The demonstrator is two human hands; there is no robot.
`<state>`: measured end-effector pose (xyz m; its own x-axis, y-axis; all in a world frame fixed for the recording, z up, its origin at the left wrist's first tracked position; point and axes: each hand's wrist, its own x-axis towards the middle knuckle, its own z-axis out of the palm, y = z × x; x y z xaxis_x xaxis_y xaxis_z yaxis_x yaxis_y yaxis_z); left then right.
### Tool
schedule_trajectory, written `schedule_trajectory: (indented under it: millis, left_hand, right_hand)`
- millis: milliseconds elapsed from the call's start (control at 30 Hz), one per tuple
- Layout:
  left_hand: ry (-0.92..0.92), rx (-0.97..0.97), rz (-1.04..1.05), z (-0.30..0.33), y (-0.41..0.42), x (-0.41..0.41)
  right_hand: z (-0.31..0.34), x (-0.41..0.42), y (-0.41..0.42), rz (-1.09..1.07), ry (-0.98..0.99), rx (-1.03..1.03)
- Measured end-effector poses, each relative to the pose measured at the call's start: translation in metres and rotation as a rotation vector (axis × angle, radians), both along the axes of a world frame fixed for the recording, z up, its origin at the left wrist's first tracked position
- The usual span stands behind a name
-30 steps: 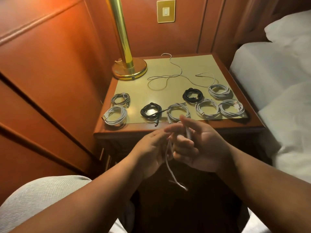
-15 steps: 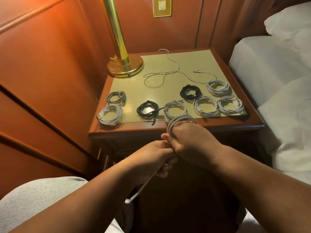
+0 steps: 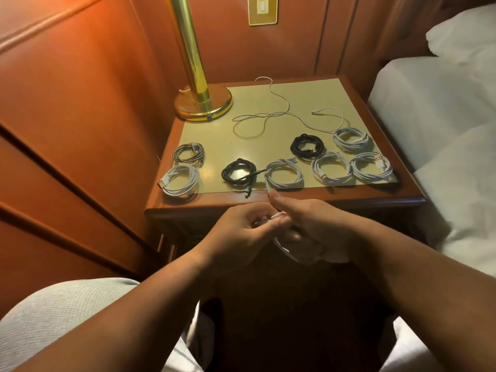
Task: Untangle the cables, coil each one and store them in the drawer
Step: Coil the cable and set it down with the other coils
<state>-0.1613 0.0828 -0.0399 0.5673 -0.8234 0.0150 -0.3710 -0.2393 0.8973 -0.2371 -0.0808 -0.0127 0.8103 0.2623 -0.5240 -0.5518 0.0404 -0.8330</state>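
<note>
L hand [image 3: 239,232] and R hand [image 3: 311,224] meet just in front of the tabletop [image 3: 214,202], both pinching a white cable [image 3: 288,251] looped under the R palm. Beyond the hands: eight coiled cables [image 3: 284,174] in rows, w/ one loose cable [image 3: 271,116] farther back.

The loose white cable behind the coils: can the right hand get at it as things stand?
Probably not yet. The right hand and left hand both hold a white coil. The loose white cable lies uncovered, past the coils.
</note>
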Motion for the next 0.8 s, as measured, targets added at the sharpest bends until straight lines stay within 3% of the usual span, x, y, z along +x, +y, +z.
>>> schedule_trajectory:
  millis: [133, 267, 367, 533, 800]
  left_hand:
    - [-0.244, 0.049, 0.127, -0.007, -0.005, -0.002]
    - [-0.249, 0.002, 0.203, -0.009, -0.006, -0.004]
    - [-0.151, -0.052, 0.284, -0.007, -0.005, -0.001]
    - [-0.01, -0.086, 0.331, -0.016, -0.003, 0.005]
    - [0.492, -0.125, 0.244, -0.002, -0.006, 0.006]
  right_hand:
    - [-0.005, 0.003, 0.014, -0.236, -0.135, -0.156]
    - [-0.011, 0.006, 0.019, -0.356, -0.301, -0.315]
    - [-0.012, 0.007, 0.017, -0.413, -0.31, -0.28]
    - [-0.006, 0.01, 0.015, -0.396, -0.146, -0.102]
    - [0.0, 0.009, -0.003, -0.44, -0.074, -0.083]
